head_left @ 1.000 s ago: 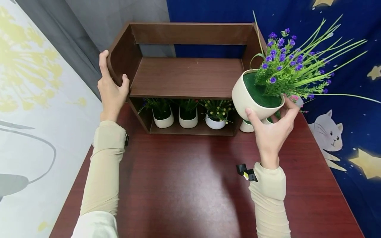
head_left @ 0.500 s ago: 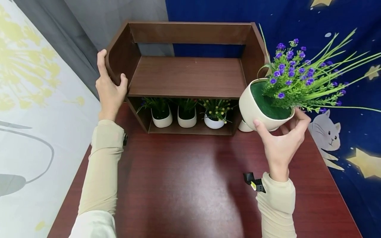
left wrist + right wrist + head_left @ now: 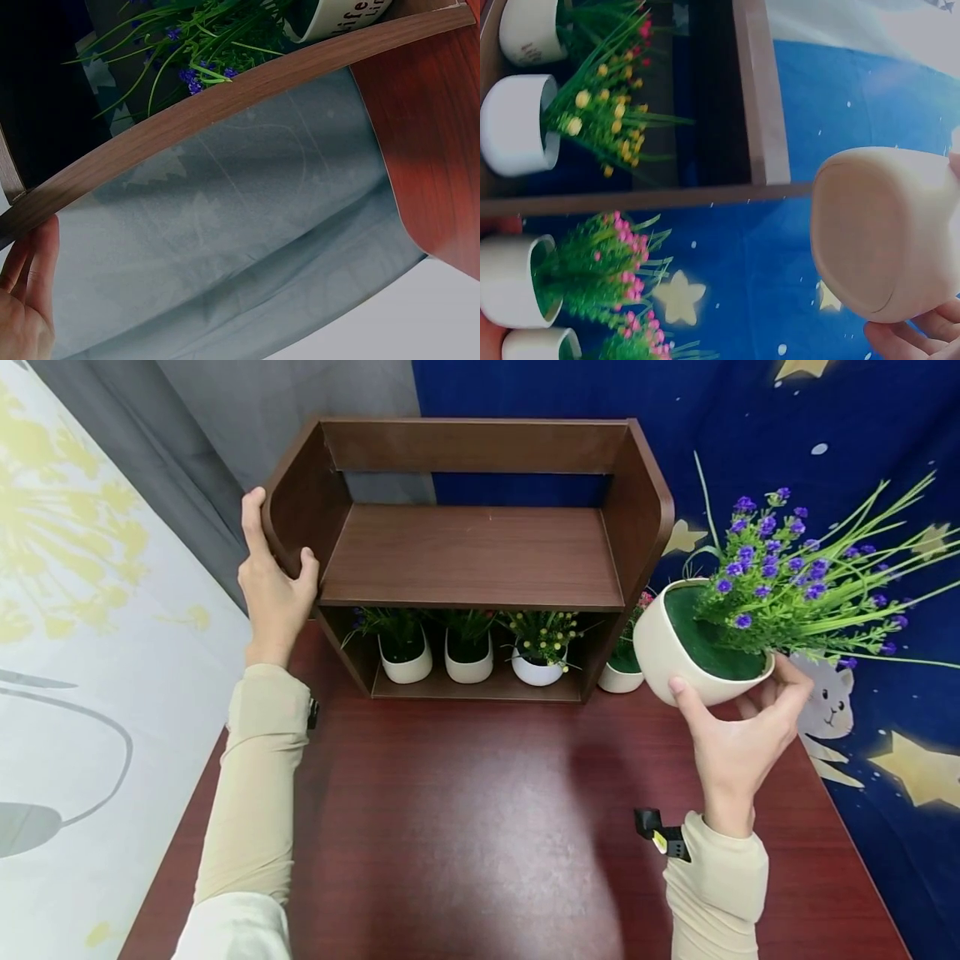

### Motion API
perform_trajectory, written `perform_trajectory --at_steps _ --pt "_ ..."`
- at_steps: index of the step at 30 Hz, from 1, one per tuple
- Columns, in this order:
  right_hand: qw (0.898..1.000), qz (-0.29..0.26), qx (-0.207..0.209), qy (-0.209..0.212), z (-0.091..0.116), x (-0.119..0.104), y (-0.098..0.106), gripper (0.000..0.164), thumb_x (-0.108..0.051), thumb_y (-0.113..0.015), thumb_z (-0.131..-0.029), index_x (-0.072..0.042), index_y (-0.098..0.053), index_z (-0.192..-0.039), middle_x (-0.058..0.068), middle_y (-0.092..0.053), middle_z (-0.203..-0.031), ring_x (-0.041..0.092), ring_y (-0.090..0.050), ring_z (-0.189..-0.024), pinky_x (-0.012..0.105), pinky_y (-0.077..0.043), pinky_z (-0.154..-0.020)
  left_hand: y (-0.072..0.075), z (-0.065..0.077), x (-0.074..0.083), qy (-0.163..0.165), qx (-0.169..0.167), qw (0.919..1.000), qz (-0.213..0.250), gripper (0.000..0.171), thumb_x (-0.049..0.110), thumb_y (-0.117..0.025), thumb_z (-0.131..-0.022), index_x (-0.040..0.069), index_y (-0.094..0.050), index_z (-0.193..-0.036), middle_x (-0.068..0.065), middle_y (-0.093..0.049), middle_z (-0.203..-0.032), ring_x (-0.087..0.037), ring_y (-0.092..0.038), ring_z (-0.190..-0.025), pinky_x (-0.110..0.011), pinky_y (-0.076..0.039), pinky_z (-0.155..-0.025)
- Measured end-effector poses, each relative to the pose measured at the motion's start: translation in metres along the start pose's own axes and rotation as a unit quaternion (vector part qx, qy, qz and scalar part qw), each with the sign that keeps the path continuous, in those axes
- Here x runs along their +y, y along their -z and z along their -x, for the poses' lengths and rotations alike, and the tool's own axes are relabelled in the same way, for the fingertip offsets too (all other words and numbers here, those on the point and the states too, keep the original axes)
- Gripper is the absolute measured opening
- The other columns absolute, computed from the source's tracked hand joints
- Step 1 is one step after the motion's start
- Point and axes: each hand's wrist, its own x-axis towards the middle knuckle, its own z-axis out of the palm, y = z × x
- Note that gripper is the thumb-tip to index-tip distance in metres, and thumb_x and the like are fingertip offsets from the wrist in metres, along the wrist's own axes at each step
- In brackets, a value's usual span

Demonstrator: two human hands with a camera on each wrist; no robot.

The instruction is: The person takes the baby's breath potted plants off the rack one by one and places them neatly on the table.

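My left hand (image 3: 273, 593) grips the left side panel of a brown wooden shelf (image 3: 472, 556), thumb inside and fingers outside. Held up by my right hand (image 3: 742, 743), to the right of the shelf, is a cream flowerpot (image 3: 678, 652) with purple flowers and long grass blades. It tilts to the right, thumb on the near side and fingers behind. In the right wrist view the pot's underside (image 3: 859, 236) shows. The left wrist view has my left fingers (image 3: 43, 262) against the panel's edge (image 3: 187, 116).
Three potted plants stand in the lower compartment, one a white pot (image 3: 536, 672) with yellow flowers. Right of the shelf, pink-flowered pots (image 3: 510, 281) stand on the reddish table (image 3: 465, 827). A blue star-patterned curtain (image 3: 525, 389) hangs behind.
My right hand has carried the purple-flowered pot right and toward me, uncovering the shelf's right panel. My left hand keeps its grip on the shelf.
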Motion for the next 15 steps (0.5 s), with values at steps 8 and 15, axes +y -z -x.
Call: perform_trajectory --at_steps 8,15 --pt "0.998 0.006 0.027 -0.055 -0.004 0.001 0.01 0.077 0.002 -0.084 -0.054 -0.002 -0.045 -0.12 0.011 -0.056 -0.117 0.024 -0.054 -0.105 0.027 -0.044 -0.086 0.001 0.001 -0.003 -0.014 -0.002 0.9999 -0.006 0.06 0.019 -0.055 -0.088 0.019 -0.029 -0.143 0.008 -0.051 -0.131 -0.035 -0.056 -0.069 -0.044 -0.044 -0.069" --pt "0.996 0.034 0.04 -0.075 -0.01 0.014 0.022 0.076 -0.001 -0.085 -0.056 -0.006 -0.045 -0.12 0.008 -0.055 -0.118 0.021 -0.053 -0.107 0.027 -0.043 -0.088 0.0 0.001 -0.003 -0.024 -0.002 0.9997 -0.006 0.059 0.02 -0.053 -0.089 0.018 -0.029 -0.143 0.007 -0.051 -0.131 -0.035 -0.058 -0.072 -0.043 -0.046 -0.07"
